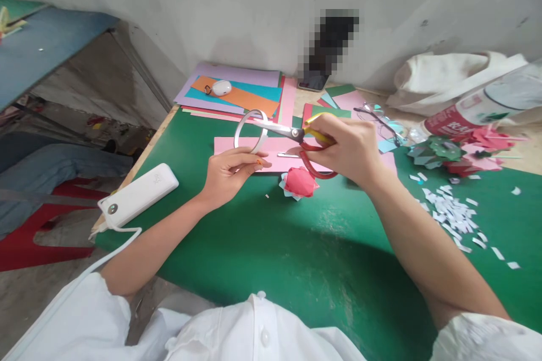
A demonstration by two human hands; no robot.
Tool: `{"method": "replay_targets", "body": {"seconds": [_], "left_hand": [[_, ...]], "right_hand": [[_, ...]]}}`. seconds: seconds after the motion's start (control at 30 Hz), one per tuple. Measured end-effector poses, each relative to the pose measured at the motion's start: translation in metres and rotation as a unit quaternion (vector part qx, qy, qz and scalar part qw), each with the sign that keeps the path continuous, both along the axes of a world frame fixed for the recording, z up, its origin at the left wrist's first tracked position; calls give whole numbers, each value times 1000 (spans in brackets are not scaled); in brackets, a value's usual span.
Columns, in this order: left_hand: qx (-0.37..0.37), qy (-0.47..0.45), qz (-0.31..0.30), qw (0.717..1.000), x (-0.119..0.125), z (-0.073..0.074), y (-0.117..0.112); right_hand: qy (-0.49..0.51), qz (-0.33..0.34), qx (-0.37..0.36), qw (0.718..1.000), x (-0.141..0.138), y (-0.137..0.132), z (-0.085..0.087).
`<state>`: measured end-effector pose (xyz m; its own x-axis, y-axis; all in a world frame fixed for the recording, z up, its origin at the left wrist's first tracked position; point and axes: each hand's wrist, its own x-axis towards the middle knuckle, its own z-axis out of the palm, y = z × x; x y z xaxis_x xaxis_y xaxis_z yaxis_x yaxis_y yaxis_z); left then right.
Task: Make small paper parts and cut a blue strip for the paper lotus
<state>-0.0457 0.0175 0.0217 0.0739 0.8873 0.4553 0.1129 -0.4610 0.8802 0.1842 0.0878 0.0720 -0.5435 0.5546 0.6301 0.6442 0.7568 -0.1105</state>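
My right hand (349, 146) is closed around the red and yellow handles of a pair of scissors (292, 134), whose blades point left. My left hand (231, 172) pinches a curled white paper strip (248, 131) that loops up to the scissor blades. Both hands hover over a pink sheet (237, 145) lying on the green table cover (254, 237). A small pink folded paper flower (300, 182) sits on the cover just below the scissors.
A white power bank (139, 194) with a cable lies at the table's left edge. Coloured paper sheets (237, 93) and a small white case (221, 88) lie at the back. Glasses (376, 115), paper flowers (461, 149), white scraps (453, 214), a bottle (478, 107) and a cloth bag (444, 76) are on the right.
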Motion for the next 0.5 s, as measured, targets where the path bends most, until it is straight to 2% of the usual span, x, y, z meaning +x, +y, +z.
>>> {"method": "replay_targets", "body": {"seconds": [0.13,0.2,0.3,0.37,0.5], "left_hand": [[21,138,72,988,-7,-3,8],[11,185,106,977,-12,-5,15],[-43,189,128,973,-21,-6,23],[-74,168,123,975,-23,-5,25],[-72,127,111,983,-19,3,18]], "right_hand": [[-2,11,127,992,13,-9,14],[-45,11,148,988,21,-26,19],[-138,47,99,984,31,-63,12],[-169,58,39,983,39,-91,-3],[-211,62,-78,972,57,-129,-40]]}}
